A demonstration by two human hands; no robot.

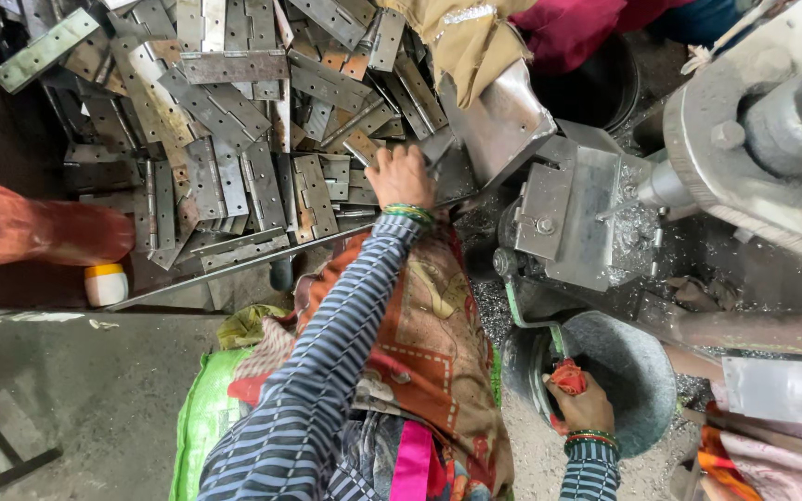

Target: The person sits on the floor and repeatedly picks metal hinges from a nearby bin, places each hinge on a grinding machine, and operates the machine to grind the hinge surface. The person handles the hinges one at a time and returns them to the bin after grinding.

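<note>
Resting on flat grey steel hinges (234,139), left hand (401,176); right hand (585,404) gripping red handle (568,377).

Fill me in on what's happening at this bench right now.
A person in striped sleeves works at a machine. Their left hand reaches into a big pile of metal hinges and rests on those at its near edge. Their right hand grips a red cloth at the rim of a round metal pan below the machine's block fixture, which is strewn with metal shavings. Whether the left fingers have closed on a hinge cannot be told.
</note>
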